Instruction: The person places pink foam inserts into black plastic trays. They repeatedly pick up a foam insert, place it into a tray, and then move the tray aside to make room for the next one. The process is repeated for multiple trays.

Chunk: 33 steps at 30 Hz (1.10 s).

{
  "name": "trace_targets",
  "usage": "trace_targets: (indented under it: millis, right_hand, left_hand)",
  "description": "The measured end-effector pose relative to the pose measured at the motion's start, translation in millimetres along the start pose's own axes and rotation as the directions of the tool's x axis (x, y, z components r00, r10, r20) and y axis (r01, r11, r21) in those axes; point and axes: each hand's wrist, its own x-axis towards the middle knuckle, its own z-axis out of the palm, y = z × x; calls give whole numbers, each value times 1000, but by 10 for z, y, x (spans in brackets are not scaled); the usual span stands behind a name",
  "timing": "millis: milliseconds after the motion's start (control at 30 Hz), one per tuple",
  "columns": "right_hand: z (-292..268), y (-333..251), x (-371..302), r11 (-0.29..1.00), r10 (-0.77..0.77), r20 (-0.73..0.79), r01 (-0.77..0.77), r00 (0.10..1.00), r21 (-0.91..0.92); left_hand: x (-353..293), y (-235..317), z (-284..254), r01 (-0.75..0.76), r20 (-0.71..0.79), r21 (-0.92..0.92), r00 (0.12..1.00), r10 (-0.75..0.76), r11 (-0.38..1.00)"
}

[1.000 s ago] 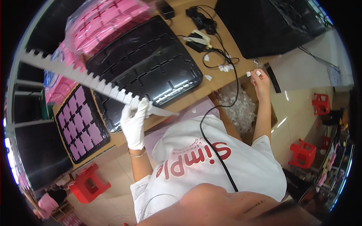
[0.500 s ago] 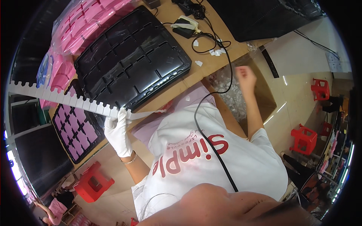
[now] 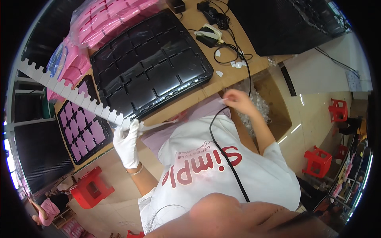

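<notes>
A worker in a white T-shirt (image 3: 258,178) stands at a table (image 3: 180,102), holding a long white toothed strip (image 3: 73,94) at its lower end. The left hand (image 3: 126,146), in a white glove, is closed on the strip, which slants up and away to the left, passing above a black tray of purple pieces (image 3: 85,127); a thin white tail runs out past the fingers to the right. The bare right hand (image 3: 240,101), its fingers curled, hovers over lilac cloth (image 3: 206,109) at the front of the body, well apart from the left. A speck of white shows at its fingertips, but blur hides whether it is gripped.

On the table, a large black tray (image 3: 158,75) lies beside pink pieces wrapped in clear plastic (image 3: 115,20). Small white scraps (image 3: 238,64) are scattered near a looped black cable (image 3: 235,180), part of which crosses the shirt. At right, a cardboard box (image 3: 282,117) holds a heap of pale bits (image 3: 260,107). Red stools (image 3: 92,188) stand on the tiled floor, and another person in pink (image 3: 50,208) appears at lower left.
</notes>
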Motion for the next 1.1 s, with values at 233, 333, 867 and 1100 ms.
trace_targets:
  millis: [233,333,867,1100]
  right_hand:
    - [-1191,335,-749,18,124,-672,-679,730,-734]
    - [-1292,-453,-633,452,119,-353,-367,928,-813]
    - [947,-3089,4340,137,-865,301,766,401,-628]
    - [980,-3143,4411,112,-649,552,783,523,-611]
  left_hand:
    - [-31,274,-670,-521,630,524,770,105,673]
    - [30,474,-1084,-40,238,732,951,-200,681]
    - [3389,1114,754,-533,409,833,414,813,-148]
    - [3409,767,564,-698,677,668,426,601,-258]
